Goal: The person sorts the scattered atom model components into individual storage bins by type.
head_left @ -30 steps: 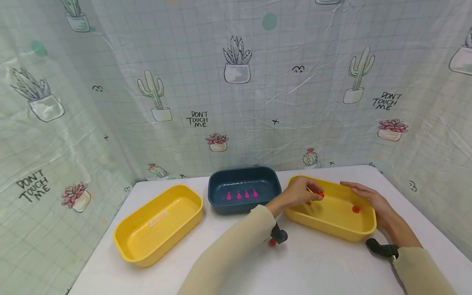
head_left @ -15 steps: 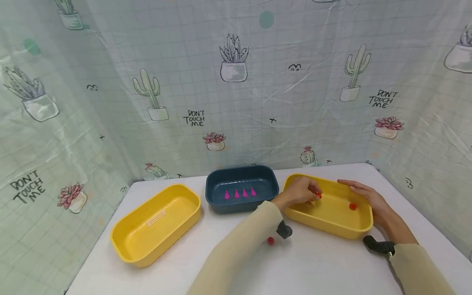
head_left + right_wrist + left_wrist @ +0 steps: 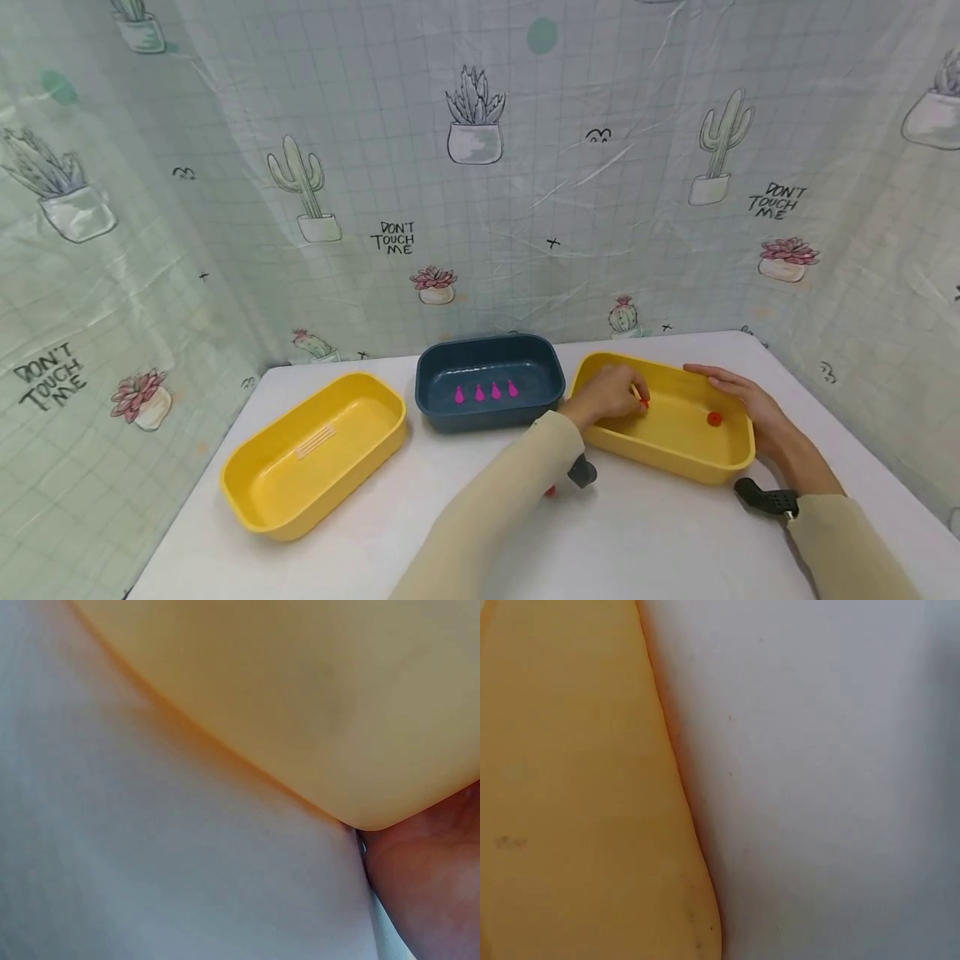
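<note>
My left hand [image 3: 617,392] reaches over the near-left wall of the right yellow tray [image 3: 675,461] and pinches a small red piece [image 3: 645,403] low inside it; the fingers hide most of that piece. A round red piece [image 3: 715,418] lies on the tray floor toward the right. Along the tray's right end, my right hand [image 3: 756,408] rests against the outside with its fingers extended. Part of that hand [image 3: 427,881] shows beside the tray wall [image 3: 300,712] in the right wrist view. Only tray wall [image 3: 577,780] and white tabletop fill the left wrist view.
A dark blue tray [image 3: 491,421] holding several pink pear-shaped pieces [image 3: 495,391] stands at the back middle. Another yellow tray [image 3: 315,500] at left holds pale thin strips [image 3: 315,442]. Under my left wrist, a red piece [image 3: 551,491] lies partly hidden on the white table [image 3: 637,542].
My left hand has lowered slightly into the right yellow tray with the red piece. The right hand keeps its place at the tray's end. The head view has shifted slightly.
</note>
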A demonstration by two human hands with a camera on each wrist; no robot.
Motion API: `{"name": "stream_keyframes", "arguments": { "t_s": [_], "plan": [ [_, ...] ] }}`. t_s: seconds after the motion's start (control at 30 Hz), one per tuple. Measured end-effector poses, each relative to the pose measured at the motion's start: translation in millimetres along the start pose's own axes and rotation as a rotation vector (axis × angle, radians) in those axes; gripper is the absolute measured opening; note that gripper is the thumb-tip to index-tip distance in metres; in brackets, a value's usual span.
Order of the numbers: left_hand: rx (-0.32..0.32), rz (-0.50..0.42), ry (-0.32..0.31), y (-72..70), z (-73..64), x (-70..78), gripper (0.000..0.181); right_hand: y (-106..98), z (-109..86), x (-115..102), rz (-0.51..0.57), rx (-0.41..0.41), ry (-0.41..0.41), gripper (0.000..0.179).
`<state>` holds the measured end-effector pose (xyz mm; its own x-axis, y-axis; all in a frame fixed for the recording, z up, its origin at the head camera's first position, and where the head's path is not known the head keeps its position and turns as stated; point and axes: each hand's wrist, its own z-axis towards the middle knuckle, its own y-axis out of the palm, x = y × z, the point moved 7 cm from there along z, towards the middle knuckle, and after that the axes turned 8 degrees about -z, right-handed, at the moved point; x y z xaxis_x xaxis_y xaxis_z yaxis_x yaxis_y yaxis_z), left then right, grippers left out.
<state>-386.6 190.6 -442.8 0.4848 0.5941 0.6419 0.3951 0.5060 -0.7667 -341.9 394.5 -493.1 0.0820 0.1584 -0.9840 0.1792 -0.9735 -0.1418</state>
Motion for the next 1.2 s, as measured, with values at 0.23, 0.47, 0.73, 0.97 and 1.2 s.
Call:
{"name": "stream_keyframes", "arguments": {
  "t_s": [0.23,0.47,0.73,0.97,1.2],
  "plan": [
    [0.015,-0.020,-0.017,2.4,1.7,-7.0,0.011,3.2,1.9,1.4,-0.004,0.004,0.005,0.048],
    [0.011,-0.074,-0.020,-0.2,0.4,-6.9,0.019,4.0,-0.1,-2.1,-0.013,0.011,0.006,0.048],
    [-0.005,-0.166,-0.045,-1.6,-1.5,-5.2,0.014,4.1,2.1,-3.3,-0.038,0.030,0.006,0.048],
    [-0.022,-0.193,-0.040,0.8,-0.2,-3.7,0.015,3.5,2.1,-2.9,-0.038,0.033,0.006,0.048],
    [-0.027,-0.188,-0.001,-0.4,0.1,1.3,0.016,1.3,0.8,-1.0,-0.030,0.035,0.008,0.049]
  ]
}}
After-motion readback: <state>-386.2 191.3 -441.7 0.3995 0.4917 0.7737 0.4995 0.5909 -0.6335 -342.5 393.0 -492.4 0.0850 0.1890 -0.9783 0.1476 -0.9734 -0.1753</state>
